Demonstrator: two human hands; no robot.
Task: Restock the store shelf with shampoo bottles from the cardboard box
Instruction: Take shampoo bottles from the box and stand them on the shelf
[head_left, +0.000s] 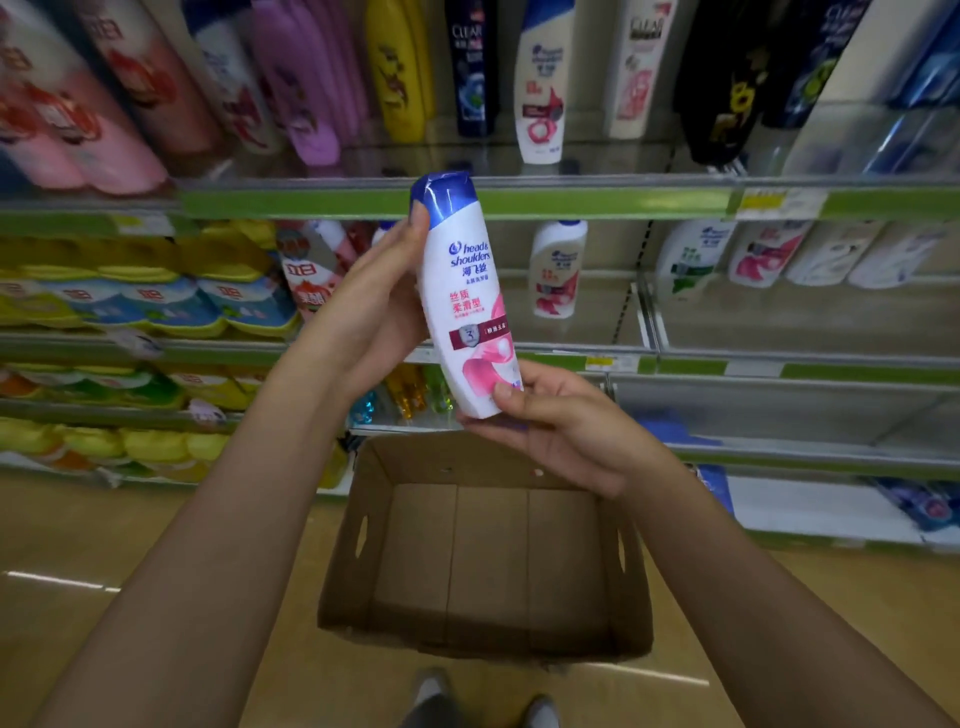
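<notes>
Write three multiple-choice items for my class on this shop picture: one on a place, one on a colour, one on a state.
1. Where is the cardboard box?
A. On the floor below the hands
B. On the top shelf
C. Under the left arm

2. What colour is the cap of the held shampoo bottle?
A. Yellow
B. Blue
C. Black

3. What does the box show inside?
A. Stacked bottles
B. One bottle lying flat
C. Only bare cardboard

Answers:
1 A: it sits on the floor in front of the shoes.
2 B: the cap is blue, above a white body.
3 C: no bottles show inside; the left hand and right hand hold the only loose bottle.
</notes>
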